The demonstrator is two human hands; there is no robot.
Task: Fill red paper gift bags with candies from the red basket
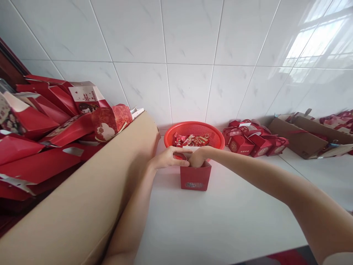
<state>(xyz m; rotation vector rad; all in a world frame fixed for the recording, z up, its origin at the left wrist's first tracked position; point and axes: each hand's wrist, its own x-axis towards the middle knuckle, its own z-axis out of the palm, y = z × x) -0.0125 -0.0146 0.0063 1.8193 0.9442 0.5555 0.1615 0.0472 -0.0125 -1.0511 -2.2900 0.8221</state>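
Note:
A red cardboard gift box (195, 178) with its top unfolded stands upright on the white surface in front of me. My left hand (171, 158) grips the box at its upper left edge, thumb and forefinger resting along the rim and raised flap. Down inside the box reaches my right hand (196, 158), bent at the wrist; its fingers are hidden by the box wall. Right behind the box sits a red plastic colander basket (217, 138) containing several small wrapped sweets (200, 141), mostly in red wrappers.
On my left, a large brown carton (110, 176) holds many unfolded red boxes (55, 121). Several closed red gift boxes (241, 144) lie to the right of the basket, with another open carton (298, 136) beyond them. A tiled wall (190, 88) rises behind everything.

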